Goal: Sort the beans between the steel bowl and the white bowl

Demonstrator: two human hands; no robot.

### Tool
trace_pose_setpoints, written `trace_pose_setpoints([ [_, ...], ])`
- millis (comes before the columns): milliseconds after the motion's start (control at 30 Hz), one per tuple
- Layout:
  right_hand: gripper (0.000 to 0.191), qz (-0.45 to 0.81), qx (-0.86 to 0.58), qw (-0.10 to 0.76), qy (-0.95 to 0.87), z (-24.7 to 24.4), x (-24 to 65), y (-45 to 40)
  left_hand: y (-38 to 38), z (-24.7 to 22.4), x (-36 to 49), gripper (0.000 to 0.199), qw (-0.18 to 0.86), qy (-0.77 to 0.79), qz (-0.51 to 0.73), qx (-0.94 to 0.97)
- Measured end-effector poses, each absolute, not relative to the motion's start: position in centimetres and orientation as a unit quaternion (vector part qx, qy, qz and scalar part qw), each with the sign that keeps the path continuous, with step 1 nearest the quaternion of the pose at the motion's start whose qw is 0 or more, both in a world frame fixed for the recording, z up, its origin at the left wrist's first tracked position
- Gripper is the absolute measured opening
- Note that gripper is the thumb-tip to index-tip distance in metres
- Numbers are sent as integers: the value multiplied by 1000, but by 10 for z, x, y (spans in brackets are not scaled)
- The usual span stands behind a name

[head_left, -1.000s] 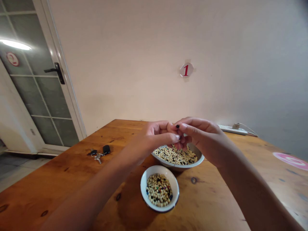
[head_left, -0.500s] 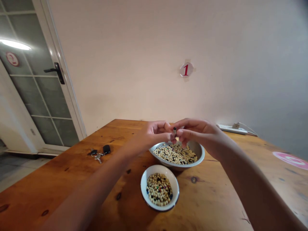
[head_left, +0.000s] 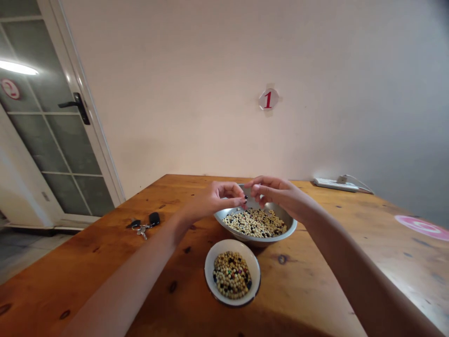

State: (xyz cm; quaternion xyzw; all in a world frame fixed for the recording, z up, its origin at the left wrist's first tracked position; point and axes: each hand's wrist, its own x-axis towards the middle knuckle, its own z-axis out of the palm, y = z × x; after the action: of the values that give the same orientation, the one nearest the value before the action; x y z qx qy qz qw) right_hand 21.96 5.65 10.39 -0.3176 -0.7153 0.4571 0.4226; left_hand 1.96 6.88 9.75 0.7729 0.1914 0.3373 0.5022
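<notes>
My left hand (head_left: 226, 198) is closed in a pinch on a small black bead (head_left: 246, 197), which shows at its fingertips. Just to the right, my right hand (head_left: 275, 191) has its thumb and forefinger pressed together; whatever they may hold is too small to make out. Both hands hover over the back of a metal bowl (head_left: 221, 220) full of mostly cream beads with dark ones mixed in. In front of it stands a smaller white bowl (head_left: 210, 255) with a dark rim, holding cream, black and a few coloured beads.
A bunch of keys (head_left: 143, 229) with a black fob lies on the wooden table (head_left: 140, 276) at the left. Toward the back right is a white power strip (head_left: 335, 184) with a plug and cable. A pink sticker (head_left: 421, 226) marks the right side.
My hands have drawn slightly apart. The small dark-topped piece between them no longer shows upright; a black bead now sits at my left fingertips. The view has shifted a little.
</notes>
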Motion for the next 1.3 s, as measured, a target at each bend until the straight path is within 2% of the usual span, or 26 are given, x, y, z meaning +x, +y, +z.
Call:
trace_pose_setpoints([
  [333, 12, 435, -266, 417, -753, 108, 211, 49, 74, 94, 19, 16, 452, 195, 328, 806],
  [833, 16, 413, -282, 391, -773, 105, 211, 52, 75, 98, 16, 16, 421, 217, 264, 840],
  [1067, 16, 423, -261, 381, -780, 103, 212, 54, 77, 101, 10, 24, 376, 177, 191, 889],
  [1300, 19, 420, -269, 381, -779, 103, 210, 53, 77, 99, 13, 19, 403, 201, 232, 862],
])
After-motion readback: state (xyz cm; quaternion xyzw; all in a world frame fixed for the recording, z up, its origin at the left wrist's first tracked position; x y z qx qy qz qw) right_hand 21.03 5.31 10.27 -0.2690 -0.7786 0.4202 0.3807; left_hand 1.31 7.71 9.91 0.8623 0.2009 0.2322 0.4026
